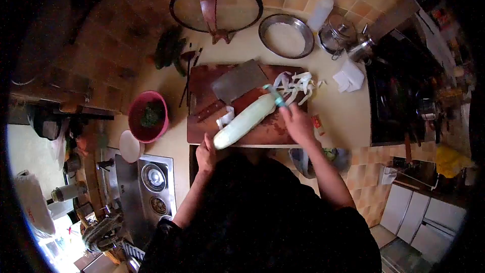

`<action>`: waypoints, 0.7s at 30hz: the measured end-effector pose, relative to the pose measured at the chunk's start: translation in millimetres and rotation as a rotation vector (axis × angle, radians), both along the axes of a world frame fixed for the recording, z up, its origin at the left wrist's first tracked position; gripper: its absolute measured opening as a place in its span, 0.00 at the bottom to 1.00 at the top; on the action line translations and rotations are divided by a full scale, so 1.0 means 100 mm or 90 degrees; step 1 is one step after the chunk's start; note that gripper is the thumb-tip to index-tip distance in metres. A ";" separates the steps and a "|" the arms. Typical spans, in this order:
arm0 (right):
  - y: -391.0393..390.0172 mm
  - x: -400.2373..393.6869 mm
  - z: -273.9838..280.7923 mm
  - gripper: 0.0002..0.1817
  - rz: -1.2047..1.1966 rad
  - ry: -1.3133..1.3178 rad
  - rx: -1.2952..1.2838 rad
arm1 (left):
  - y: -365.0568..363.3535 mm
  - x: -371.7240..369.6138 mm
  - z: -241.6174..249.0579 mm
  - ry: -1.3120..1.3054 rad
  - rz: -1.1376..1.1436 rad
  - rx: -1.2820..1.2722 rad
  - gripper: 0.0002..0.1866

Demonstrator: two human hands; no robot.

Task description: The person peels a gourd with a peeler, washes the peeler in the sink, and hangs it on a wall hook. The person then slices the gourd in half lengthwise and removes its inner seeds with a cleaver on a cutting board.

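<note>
A long, pale green-white vegetable (245,122) lies slantwise over the wooden cutting board (199,88), its lower left end at the board's front edge. My left hand (206,155) is closed on that end. In my right hand (298,121) is a teal peeler (275,95), held at the vegetable's far end; whether its blade touches cannot be made out. Beyond the vegetable a cleaver (238,81) rests flat on the board. Peel strips (298,86) are heaped at the board's upper right, and a small white piece (226,117) sits beside the vegetable.
A red bowl of greens (151,115) and a round, pale lid or plate (131,145) are at left, above the sink (154,177). Behind stand a glass lid (237,5), a metal bowl of white contents (285,38) and a bottle (321,12). The stove (399,81) is right.
</note>
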State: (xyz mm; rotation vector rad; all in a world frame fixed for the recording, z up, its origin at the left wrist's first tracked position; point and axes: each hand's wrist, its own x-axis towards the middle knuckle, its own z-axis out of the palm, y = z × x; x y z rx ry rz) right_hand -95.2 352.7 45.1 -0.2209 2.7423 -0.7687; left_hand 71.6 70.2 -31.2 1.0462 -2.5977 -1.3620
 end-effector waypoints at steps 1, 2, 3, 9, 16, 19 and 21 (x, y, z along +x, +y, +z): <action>-0.01 0.05 -0.20 0.26 0.054 0.053 0.074 | 0.00 0.00 -0.01 -0.014 0.000 0.004 0.36; 0.02 -0.01 -0.37 0.26 0.009 0.027 0.071 | -0.01 0.01 -0.01 -0.030 0.001 0.007 0.36; 0.12 -0.11 -0.52 0.26 -0.035 0.003 0.068 | -0.02 0.02 -0.02 -0.044 0.003 0.011 0.35; 0.16 -0.06 -0.09 0.22 0.049 0.068 -0.021 | 0.09 0.05 0.07 0.103 -0.091 -0.149 0.26; 0.49 -0.12 -0.22 0.21 -0.042 0.110 0.040 | -0.07 0.05 0.04 0.194 -0.222 -0.383 0.08; 0.38 0.06 -0.09 0.20 0.079 0.091 0.039 | -0.09 -0.01 0.10 0.219 -0.263 -0.427 0.07; 0.38 0.04 -0.33 0.20 0.055 0.106 0.019 | -0.13 0.00 0.12 0.213 -0.286 -0.443 0.06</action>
